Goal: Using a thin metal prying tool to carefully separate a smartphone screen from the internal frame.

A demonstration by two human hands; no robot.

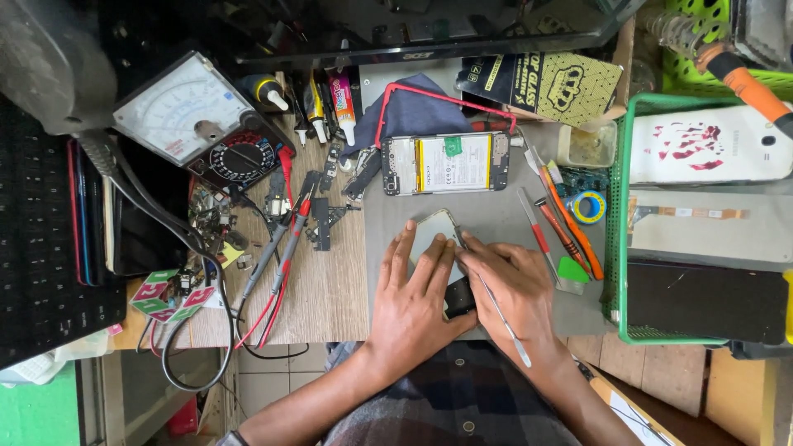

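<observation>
My left hand (417, 297) lies flat, fingers spread, pressing down on a phone (435, 227) that lies on the grey mat (487, 219). My right hand (512, 285) grips a thin metal pry tool (496, 301), its tip set at the phone's right edge near the top. Most of the phone is hidden under both hands; a pale corner shows above and a dark part between the wrists. Farther back lies an opened phone (444, 163) with its battery and board exposed.
An analog multimeter (198, 124) with red and black probes (285, 239) sits left on the wooden table. Small screws and parts lie near it. Screwdrivers and tweezers (562, 223), a tape roll (587, 206) and a green basket (702, 223) stand right. Glue tubes stand at the back.
</observation>
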